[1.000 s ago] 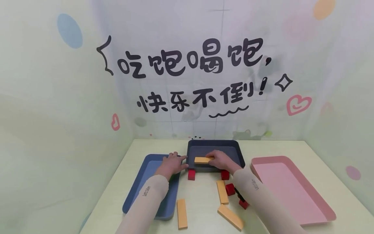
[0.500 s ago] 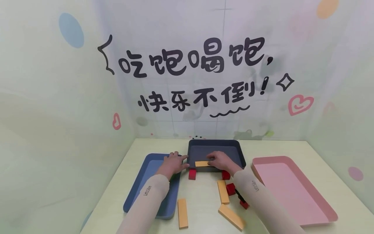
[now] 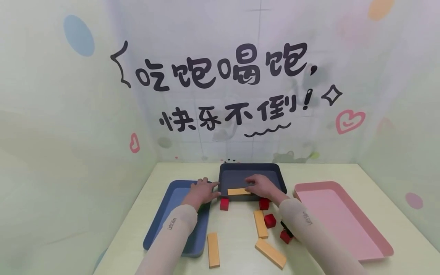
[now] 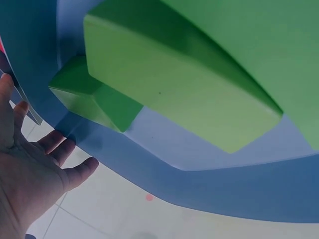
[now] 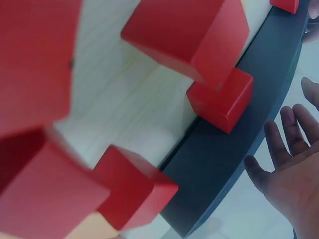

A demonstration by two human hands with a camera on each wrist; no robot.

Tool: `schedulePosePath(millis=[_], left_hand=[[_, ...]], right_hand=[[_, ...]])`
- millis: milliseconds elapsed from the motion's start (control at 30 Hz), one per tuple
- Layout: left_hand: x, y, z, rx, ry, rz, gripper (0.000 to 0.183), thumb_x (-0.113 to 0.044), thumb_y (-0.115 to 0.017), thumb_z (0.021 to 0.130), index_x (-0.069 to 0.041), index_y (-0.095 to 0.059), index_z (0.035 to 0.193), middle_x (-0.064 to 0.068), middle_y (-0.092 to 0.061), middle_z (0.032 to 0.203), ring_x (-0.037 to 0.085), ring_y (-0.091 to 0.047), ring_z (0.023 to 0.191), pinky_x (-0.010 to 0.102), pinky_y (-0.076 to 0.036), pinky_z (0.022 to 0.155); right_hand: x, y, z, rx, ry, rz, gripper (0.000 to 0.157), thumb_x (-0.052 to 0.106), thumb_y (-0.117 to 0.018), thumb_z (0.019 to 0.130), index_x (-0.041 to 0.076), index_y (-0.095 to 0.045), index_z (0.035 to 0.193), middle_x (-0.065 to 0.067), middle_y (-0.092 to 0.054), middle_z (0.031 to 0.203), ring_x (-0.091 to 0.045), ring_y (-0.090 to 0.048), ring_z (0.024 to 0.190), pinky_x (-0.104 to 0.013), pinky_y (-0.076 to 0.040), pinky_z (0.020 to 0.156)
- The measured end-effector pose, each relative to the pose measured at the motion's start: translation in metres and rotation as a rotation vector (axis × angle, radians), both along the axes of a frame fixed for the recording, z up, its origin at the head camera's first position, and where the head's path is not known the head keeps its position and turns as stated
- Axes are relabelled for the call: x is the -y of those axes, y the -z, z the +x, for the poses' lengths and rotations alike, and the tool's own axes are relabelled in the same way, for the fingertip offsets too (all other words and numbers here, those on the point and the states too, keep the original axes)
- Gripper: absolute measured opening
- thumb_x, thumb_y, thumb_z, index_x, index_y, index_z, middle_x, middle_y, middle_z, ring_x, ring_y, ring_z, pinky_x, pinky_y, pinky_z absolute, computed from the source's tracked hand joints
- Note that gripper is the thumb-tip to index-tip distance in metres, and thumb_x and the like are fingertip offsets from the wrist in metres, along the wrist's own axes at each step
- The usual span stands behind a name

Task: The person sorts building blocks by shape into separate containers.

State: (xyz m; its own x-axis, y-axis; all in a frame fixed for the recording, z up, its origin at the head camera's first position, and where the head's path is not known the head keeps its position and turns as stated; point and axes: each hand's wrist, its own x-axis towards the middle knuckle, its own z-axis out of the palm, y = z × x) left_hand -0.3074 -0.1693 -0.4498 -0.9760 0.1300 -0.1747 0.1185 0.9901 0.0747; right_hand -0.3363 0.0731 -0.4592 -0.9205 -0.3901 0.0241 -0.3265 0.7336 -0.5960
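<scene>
My right hand (image 3: 262, 186) is over the dark navy tray (image 3: 249, 167), its fingers loose and holding nothing. Just left of its fingertips, an orange rectangular block (image 3: 238, 191) lies along the tray's near side. In the right wrist view the same hand (image 5: 294, 169) has its fingers apart beyond the tray's edge. My left hand (image 3: 203, 191), fingers spread, hovers at the far right corner of the blue tray (image 3: 156, 217); its fingertips are close to the navy tray's left wall. Inside the blue tray, the left wrist view shows large green blocks (image 4: 169, 84).
Red cubes (image 3: 224, 204) stand before the navy tray, with more toward the right sleeve. Loose orange blocks (image 3: 213, 250) lie on the pale table (image 3: 237, 244). A pink tray (image 3: 347, 225) is at the right, and a printed wall (image 3: 206, 149) closes off the back.
My right hand has let go of the orange block, which has come down into the navy tray. The hand has shifted slightly right, away from it; my left hand has barely moved.
</scene>
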Motion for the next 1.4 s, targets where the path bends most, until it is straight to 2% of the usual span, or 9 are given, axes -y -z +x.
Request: schedulePosePath(millis=[267, 567, 800, 1067, 1267, 1400], left_hand=[[0.002, 0.001, -0.001, -0.001, -0.001, 0.008, 0.054, -0.053, -0.049, 0.087, -0.031, -0.042, 0.136, 0.016, -0.036, 0.136, 0.035, -0.032, 0.122, 0.058, -0.026, 0.095], [0.002, -0.001, 0.0, 0.002, 0.008, -0.005, 0.055, -0.055, -0.048, 0.087, -0.031, -0.041, 0.136, 0.016, -0.036, 0.135, 0.034, -0.033, 0.122, 0.058, -0.027, 0.095], [0.0, -0.002, 0.0, 0.004, 0.013, 0.002, 0.054, -0.053, -0.048, 0.087, -0.031, -0.041, 0.136, 0.016, -0.036, 0.135, 0.034, -0.032, 0.122, 0.058, -0.027, 0.095], [0.0, 0.0, 0.0, -0.002, 0.02, 0.002, 0.054, -0.053, -0.049, 0.087, -0.03, -0.042, 0.136, 0.017, -0.036, 0.135, 0.035, -0.032, 0.121, 0.058, -0.027, 0.094], [0.002, 0.002, 0.0, -0.003, 0.021, 0.0, 0.054, -0.052, -0.048, 0.088, -0.03, -0.041, 0.137, 0.017, -0.035, 0.136, 0.035, -0.031, 0.122, 0.058, -0.027, 0.094], [0.002, 0.002, 0.0, -0.009, 0.02, 0.01, 0.054, -0.052, -0.049, 0.088, -0.029, -0.042, 0.136, 0.017, -0.035, 0.135, 0.035, -0.032, 0.122, 0.058, -0.026, 0.094]], right_hand=[[-0.006, -0.013, 0.009, 0.004, 0.022, -0.015, 0.043, 0.025, -0.065, 0.084, 0.009, -0.057, 0.123, -0.005, -0.057, 0.117, -0.022, -0.051, 0.108, -0.04, -0.042, 0.09], [-0.013, -0.024, 0.022, 0.001, 0.059, -0.08, 0.045, 0.027, -0.065, 0.084, 0.01, -0.055, 0.124, -0.005, -0.056, 0.119, -0.023, -0.051, 0.109, -0.042, -0.043, 0.089], [-0.02, -0.03, 0.047, 0.015, 0.072, -0.1, 0.046, 0.03, -0.067, 0.082, 0.014, -0.057, 0.123, -0.004, -0.055, 0.118, -0.02, -0.053, 0.105, -0.04, -0.045, 0.085], [-0.035, -0.027, 0.075, 0.011, 0.049, -0.137, 0.046, 0.031, -0.068, 0.081, 0.015, -0.057, 0.122, -0.004, -0.056, 0.115, -0.021, -0.054, 0.103, -0.038, -0.047, 0.082], [-0.044, -0.025, 0.091, 0.036, 0.096, -0.184, 0.043, 0.025, -0.069, 0.081, 0.014, -0.059, 0.121, -0.003, -0.057, 0.113, -0.021, -0.055, 0.101, -0.035, -0.049, 0.079], [-0.051, -0.026, 0.103, 0.075, 0.141, -0.211, 0.046, 0.028, -0.07, 0.079, 0.014, -0.058, 0.122, -0.001, -0.057, 0.114, -0.02, -0.054, 0.102, -0.033, -0.049, 0.077]])
